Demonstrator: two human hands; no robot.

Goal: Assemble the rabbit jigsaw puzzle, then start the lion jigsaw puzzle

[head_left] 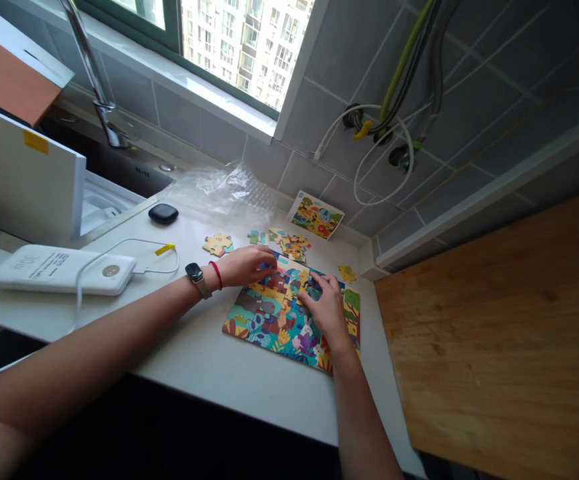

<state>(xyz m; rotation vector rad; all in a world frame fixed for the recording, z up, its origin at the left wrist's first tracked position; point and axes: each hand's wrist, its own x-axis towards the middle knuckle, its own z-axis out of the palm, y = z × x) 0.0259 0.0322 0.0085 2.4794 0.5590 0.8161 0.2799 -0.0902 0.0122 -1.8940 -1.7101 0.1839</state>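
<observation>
A colourful animal jigsaw puzzle, partly assembled, lies on the white counter in front of me. My left hand is over its upper left edge, fingers curled down; anything in the fingertips is hidden. Thumb and fingers of my right hand grip a puzzle piece at the puzzle's upper right part. Beyond the board lie a small pile of loose puzzle pieces and another loose cluster. One yellow piece rests by itself to the right.
A picture card leans against the tiled wall. Crumpled clear plastic and a black case are behind my left arm. A white power bank with a cable lies left. A wooden board stands at the right.
</observation>
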